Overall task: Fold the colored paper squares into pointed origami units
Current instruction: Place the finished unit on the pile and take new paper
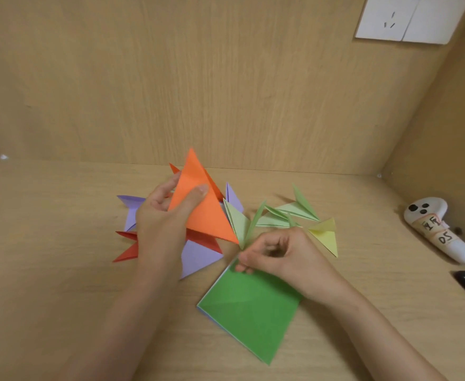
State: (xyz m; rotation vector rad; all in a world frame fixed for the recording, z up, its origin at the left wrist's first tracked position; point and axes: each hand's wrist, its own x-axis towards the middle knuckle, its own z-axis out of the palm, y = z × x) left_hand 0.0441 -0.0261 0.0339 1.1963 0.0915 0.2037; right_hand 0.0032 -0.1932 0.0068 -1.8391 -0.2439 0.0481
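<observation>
Now, left hand point(162, 218): grips the orange unit point(203, 213) with the thumb on its face and fingers behind, held above the desk point(61, 243).
Right hand point(278, 254): fingers curled, pinching the far corner of the green square point(250, 312) — it lies flat on the desk.
Under left hand: purple units point(198, 257) and red units point(127, 251), overlapping.
Beyond right hand: pale green units point(289, 213), yellow unit point(326, 237) — close together.
Far right: white controller point(431, 229).

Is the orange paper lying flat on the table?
No, the left hand holds the orange paper up above the table, while the right hand pinches the green sheet at its corner.
</observation>
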